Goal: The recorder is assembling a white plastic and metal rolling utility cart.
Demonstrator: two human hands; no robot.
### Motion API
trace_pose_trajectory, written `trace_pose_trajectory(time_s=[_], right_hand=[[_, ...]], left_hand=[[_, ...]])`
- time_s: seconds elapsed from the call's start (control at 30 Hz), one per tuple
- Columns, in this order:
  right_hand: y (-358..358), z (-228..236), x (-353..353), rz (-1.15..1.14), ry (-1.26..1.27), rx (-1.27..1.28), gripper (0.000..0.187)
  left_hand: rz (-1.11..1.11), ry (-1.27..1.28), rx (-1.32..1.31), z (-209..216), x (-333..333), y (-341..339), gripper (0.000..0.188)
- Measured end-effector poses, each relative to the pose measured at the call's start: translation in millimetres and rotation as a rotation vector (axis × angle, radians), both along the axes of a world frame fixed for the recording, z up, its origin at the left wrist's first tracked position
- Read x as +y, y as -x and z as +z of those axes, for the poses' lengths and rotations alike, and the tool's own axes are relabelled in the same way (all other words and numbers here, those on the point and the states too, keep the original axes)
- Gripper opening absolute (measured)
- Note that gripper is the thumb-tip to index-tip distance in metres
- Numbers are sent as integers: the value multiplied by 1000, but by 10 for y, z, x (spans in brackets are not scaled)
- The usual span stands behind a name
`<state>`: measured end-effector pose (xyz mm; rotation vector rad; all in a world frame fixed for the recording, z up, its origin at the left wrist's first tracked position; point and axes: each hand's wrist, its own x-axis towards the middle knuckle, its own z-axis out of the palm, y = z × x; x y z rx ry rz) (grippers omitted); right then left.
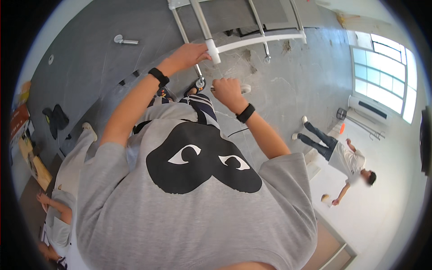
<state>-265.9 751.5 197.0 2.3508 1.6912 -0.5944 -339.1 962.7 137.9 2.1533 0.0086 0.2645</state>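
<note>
The left hand [191, 55] grips a white corner of the metal rack [258, 40] ahead of the person; the right hand [229, 95] is clenched around a caster [245, 88]. The rack looks stiff, fairly light and smooth, best held by its posts [201, 20]. No writing is readable on it.

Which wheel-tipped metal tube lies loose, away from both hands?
The short one, far left of the white-barred rack; two others are long legs attached to that rack.
</note>
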Motion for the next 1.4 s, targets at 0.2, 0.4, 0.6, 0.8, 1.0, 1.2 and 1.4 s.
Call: trace_pose_trajectory(time_s=[0.2,0.4,0.6,0.8,1.0,1.2,1.4], right_hand=[[110,-627,-319,-591,-365,613,23],[579,-993,290,-718,-572,994,35],[659,-1370,655,-640,-441,1021,75],[317,-1599,162,-939,-259,1161,57],[338,-1710,-258,-1291,-340,1163,39],[285,-1662,-72,-1283,-583,757,40],[208,-2063,249,-825,-359,278,58]], left_hand=[[156,-124,64,-11,-32,324,48],[-166,3,445,-263,-79,875,49],[67,297,689,-545,25,1088,34],[557,715,815,-1013,919,1583,31],[1049,823,610,-1269,1915,1961,35],[701,817,840,-1264,1442,2085,35],[246,412,774,-705,428,1552,33]])
